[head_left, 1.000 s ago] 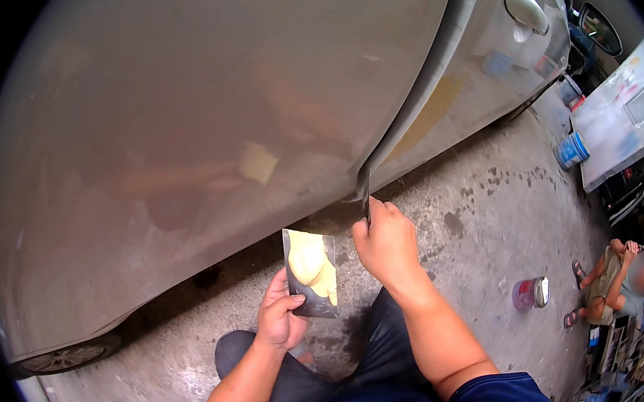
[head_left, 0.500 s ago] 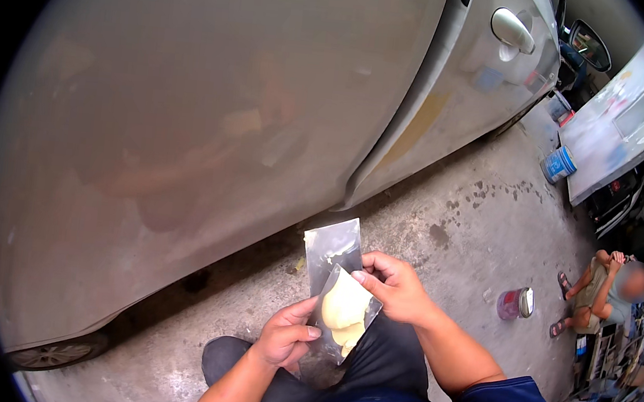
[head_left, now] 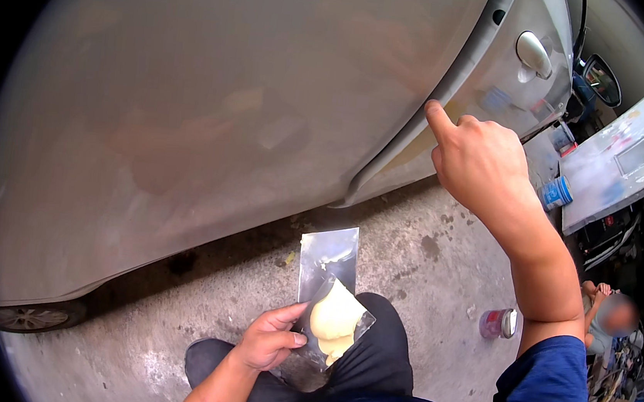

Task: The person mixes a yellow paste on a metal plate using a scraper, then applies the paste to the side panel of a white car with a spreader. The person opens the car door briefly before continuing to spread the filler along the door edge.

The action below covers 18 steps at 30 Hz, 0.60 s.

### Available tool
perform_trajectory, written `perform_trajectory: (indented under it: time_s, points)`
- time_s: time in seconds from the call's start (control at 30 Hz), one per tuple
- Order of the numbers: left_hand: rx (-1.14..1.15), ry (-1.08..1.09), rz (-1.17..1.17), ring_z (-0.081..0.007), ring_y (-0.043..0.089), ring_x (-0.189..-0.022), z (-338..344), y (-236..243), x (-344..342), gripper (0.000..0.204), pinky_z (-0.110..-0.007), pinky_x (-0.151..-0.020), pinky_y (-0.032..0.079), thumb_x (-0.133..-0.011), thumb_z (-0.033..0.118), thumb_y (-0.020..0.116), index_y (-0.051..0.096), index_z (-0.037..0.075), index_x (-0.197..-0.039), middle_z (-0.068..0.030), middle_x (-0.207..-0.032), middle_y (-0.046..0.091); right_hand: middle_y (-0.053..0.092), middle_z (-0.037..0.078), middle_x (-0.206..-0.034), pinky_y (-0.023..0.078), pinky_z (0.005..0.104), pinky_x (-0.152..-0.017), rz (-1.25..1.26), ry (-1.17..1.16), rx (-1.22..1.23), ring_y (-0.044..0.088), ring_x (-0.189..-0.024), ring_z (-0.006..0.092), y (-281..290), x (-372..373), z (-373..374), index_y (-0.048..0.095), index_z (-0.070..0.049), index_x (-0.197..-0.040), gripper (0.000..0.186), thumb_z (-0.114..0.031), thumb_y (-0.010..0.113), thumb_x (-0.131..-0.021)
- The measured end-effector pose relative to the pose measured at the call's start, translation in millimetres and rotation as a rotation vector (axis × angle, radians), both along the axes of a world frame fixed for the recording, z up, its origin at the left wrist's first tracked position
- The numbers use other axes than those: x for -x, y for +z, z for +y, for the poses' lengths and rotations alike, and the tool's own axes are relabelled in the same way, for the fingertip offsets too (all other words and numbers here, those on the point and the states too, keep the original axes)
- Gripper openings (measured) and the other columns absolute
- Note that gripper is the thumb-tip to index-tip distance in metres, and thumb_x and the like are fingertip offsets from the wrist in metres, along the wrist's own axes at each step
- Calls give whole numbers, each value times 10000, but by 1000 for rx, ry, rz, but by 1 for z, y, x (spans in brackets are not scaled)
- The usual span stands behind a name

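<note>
In my left hand (head_left: 266,341) is a thin putty spreader plate (head_left: 365,326), gripped at its left edge between thumb and fingers. A thick mound of cream-yellow putty (head_left: 335,317) lies on it. A second flat, greyish rectangular plate (head_left: 325,249) with putty smears sticks out behind the first, apparently in the same hand. My right hand (head_left: 485,158) reaches up to the grey car (head_left: 213,121). Its index finger points out at the seam beside the door's edge, and the other fingers are curled and partly hidden. A tan filler patch (head_left: 412,151) runs along that edge, below the hand.
A jar (head_left: 496,324) of pinkish contents stands on the concrete floor (head_left: 440,267) to the right. Farther off are a blue can (head_left: 555,192), a paint-stained white panel (head_left: 636,158), a seated person (head_left: 605,321) and heaped clutter. A car wheel (head_left: 31,318) shows at lower left.
My right hand has left the plates and moved up and right to the car's seam. My left hand keeps the putty plate, slightly lower. The view has shifted a little.
</note>
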<state>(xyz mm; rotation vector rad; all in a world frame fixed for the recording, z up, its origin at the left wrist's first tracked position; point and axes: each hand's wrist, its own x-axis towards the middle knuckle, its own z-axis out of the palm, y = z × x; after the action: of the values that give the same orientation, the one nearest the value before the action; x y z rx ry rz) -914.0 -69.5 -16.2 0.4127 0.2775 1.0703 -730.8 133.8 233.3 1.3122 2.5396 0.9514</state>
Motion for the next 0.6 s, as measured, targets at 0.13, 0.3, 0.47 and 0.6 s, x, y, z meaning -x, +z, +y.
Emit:
perform_trajectory:
  time_s: [0.13, 0.3, 0.47, 0.6]
  points:
    - [21, 19, -13, -263, 454, -1293, -4, 4, -4, 615, -398, -1090, 359, -795, -138, 479, 366, -83, -1397, -172, -1385, 476, 684, 98, -702, 542, 336, -540, -86, -31, 128, 695, -652, 240, -21, 3, 5, 555, 46, -1158, 368, -101, 553, -821]
    - [11, 58, -36, -276, 443, -1301, -11, 3, -8, 613, -409, -1103, 334, -782, -141, 492, 378, -96, -1382, -178, -1389, 472, 663, 113, -658, 525, 349, -500, -30, 33, 182, 678, -595, 240, -85, -3, 16, 545, 75, -1165, 402, -120, 534, -813]
    - [81, 167, 51, -335, 551, -1190, -20, 16, -21, 645, -452, -1046, 409, -718, -94, 517, 390, -125, -1350, -236, -1281, 548, 666, 85, -645, 523, 333, -481, 4, 110, 252, 673, -573, 208, -146, -8, 23, 543, 112, -1176, 438, -130, 538, -810]
    - [11, 157, -81, -310, 469, -1280, -21, 11, -28, 614, -433, -1094, 347, -760, -162, 487, 389, -111, -1364, -212, -1359, 494, 680, 76, -670, 518, 351, -464, 20, 201, 355, 679, -585, 210, -195, -16, 29, 552, 93, -1177, 430, -156, 535, -826]
